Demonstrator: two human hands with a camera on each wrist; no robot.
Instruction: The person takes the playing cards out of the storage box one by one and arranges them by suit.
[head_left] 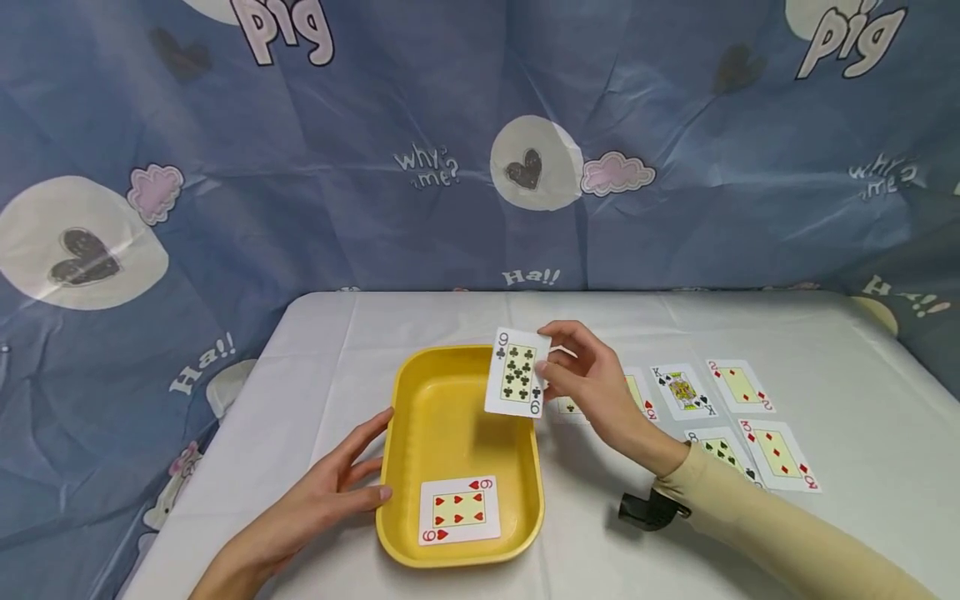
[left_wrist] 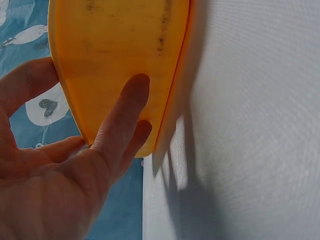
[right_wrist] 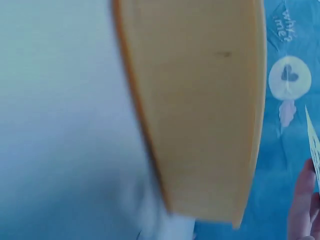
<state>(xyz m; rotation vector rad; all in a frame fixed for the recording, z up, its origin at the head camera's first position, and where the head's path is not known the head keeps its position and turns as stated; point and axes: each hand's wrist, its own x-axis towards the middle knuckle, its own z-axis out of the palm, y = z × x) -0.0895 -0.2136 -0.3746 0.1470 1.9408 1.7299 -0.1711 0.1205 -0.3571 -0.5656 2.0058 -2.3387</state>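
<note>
My right hand [head_left: 603, 396] pinches a nine of clubs playing card [head_left: 517, 387] between thumb and fingers. The card is held face up above the far right part of a yellow tray [head_left: 431, 425]; in the right wrist view only a sliver of the card [right_wrist: 313, 137] shows, edge-on. Flat inside the tray's near end lies a six of hearts [head_left: 460, 510]. On the tray's left side, my left hand [head_left: 322, 492] touches the rim and outer wall with spread fingers. The left wrist view shows those fingers [left_wrist: 122, 112] extended along the wall.
Right of the tray, face-up cards lie on the white table: king of spades [head_left: 682, 392], two of diamonds [head_left: 740, 386], three of diamonds [head_left: 780, 454], and an eight of spades [head_left: 723, 454]. A heart card [head_left: 640, 392] and a club card [head_left: 572, 408] are partly hidden behind my right hand.
</note>
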